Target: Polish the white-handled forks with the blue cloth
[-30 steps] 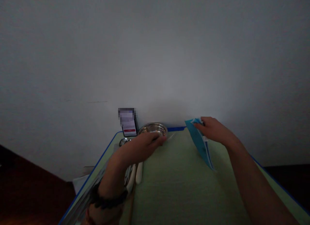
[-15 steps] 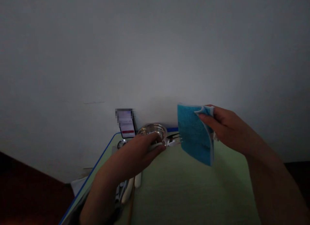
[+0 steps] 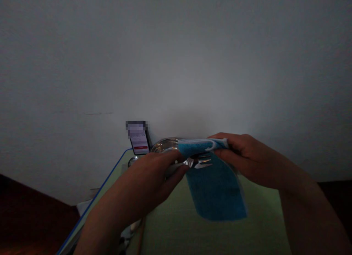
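Observation:
A metal fork (image 3: pixel 202 163) with a pale handle is pinched near its neck by my left hand (image 3: pixel 154 174), tines pointing right. My right hand (image 3: pixel 247 156) grips a blue cloth (image 3: pixel 220 192) with white edging by its folded upper edge. The cloth hangs down behind the fork's tines, its top fold reaching left to my left fingers. Whether the tines touch the cloth I cannot tell. Behind my left hand stands a shiny metal bowl (image 3: pixel 163 144), partly hidden by the cloth and fingers.
A phone (image 3: pixel 140 139) with a lit screen leans on the wall at the back left of the green table (image 3: pixel 165 233). A spoon's bowl (image 3: pixel 133 161) shows beside my left wrist. More utensils (image 3: pixel 134 225) lie partly under my left forearm.
The cloth has moved left to behind the fork, and its lower part now hangs lower. My right hand has shifted slightly left with it; my left hand still holds the fork.

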Motion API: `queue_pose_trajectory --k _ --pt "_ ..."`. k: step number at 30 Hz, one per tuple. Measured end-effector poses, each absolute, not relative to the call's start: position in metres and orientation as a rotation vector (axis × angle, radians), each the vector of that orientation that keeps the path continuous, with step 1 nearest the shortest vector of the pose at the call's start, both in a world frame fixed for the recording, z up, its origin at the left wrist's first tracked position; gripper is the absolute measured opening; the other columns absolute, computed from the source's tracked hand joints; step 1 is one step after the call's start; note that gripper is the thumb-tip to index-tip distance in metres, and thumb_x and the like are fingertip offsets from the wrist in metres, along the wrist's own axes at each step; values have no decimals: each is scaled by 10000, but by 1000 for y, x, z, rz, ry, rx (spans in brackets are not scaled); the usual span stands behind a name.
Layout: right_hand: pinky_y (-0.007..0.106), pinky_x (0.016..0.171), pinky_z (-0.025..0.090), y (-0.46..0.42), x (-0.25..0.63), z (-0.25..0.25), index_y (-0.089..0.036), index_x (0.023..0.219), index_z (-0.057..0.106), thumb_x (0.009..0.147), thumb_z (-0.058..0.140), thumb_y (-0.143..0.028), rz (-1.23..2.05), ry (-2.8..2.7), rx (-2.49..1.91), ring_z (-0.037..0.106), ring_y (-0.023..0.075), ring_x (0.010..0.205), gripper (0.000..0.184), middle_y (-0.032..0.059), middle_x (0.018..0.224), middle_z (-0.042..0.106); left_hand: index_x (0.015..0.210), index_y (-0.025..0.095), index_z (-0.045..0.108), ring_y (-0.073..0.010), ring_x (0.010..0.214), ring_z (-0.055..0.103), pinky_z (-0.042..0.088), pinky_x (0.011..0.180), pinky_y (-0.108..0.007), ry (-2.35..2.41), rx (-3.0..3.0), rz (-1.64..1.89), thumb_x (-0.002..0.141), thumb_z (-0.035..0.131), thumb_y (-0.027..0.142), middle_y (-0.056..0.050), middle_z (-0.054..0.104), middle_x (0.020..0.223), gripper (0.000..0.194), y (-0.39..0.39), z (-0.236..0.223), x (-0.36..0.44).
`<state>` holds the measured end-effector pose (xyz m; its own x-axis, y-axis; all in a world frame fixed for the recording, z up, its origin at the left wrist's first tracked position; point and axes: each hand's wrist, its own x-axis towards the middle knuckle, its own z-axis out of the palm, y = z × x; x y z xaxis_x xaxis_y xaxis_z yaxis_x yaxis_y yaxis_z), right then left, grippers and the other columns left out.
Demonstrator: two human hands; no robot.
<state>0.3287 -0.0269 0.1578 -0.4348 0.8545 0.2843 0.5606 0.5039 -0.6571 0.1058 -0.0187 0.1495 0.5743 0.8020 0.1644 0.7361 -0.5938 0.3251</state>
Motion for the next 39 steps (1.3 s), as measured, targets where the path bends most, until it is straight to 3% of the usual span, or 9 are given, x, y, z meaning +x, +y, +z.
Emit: queue_pose_trajectory --k 6,13,16,20,23,27,33,36,39 --pt "251 709 470 -29 333 157 -275 1115 603 828 458 -218 631 -2151 -1100 618 138 815 326 -3 950 679 1056 303 600 -206 710 640 448 581 -272 1321 2596 472 860 426 417 -22 692 874 286 -22 148 107" --pt "249 715 470 -31 329 157 -281 1136 590 835 476 -268 619 -2235 -1066 616 144 839 322 -2 973 676 976 251 630 -197 681 633 463 623 -276 1374 2577 487 841 448 394 -27 682 799 268 -19 150 110" --pt "230 639 458 -27 333 156 -255 1085 610 853 456 -325 511 -2150 -1136 608 126 733 287 -5 884 676 970 250 623 -216 703 635 457 616 -295 1421 2595 457 859 411 403 -38 684 830 285 -16 146 108" --pt "217 483 386 -22 342 155 -197 868 627 854 445 -375 278 -1856 -1294 521 103 539 255 -15 647 602 977 244 616 -240 745 632 459 629 -323 1468 2598 412 866 378 416 -57 681 892 314 -12 139 105" --pt "215 434 339 -20 346 153 -188 691 578 853 439 -377 145 -1696 -1347 456 91 473 284 -26 540 514 972 240 613 -238 737 630 461 631 -321 1499 2593 377 865 378 418 -57 677 867 313 -12 139 106" --pt "210 393 298 -21 338 153 -184 614 540 837 461 -386 127 -1676 -1380 407 80 428 311 -29 492 476 971 231 613 -206 697 626 459 621 -286 1432 2605 428 857 414 397 -42 674 819 283 -17 144 112" --pt "202 446 367 -25 322 154 -184 724 588 838 474 -359 450 -1871 -1237 480 86 508 238 -24 595 563 936 232 614 -203 686 626 453 615 -286 1431 2598 443 866 408 395 -35 669 802 271 -21 147 115" --pt "206 464 385 -23 329 152 -203 854 615 819 507 -340 472 -1853 -1230 516 98 547 179 -18 669 605 970 228 588 -212 731 619 453 630 -296 1432 2592 440 882 376 383 -48 662 855 277 -16 143 111" --pt "204 452 381 -20 342 151 -207 858 616 804 520 -295 475 -1760 -1252 528 104 545 141 -16 661 614 991 227 562 -215 765 605 449 625 -295 1415 2558 429 893 346 388 -55 648 881 287 -12 138 107"
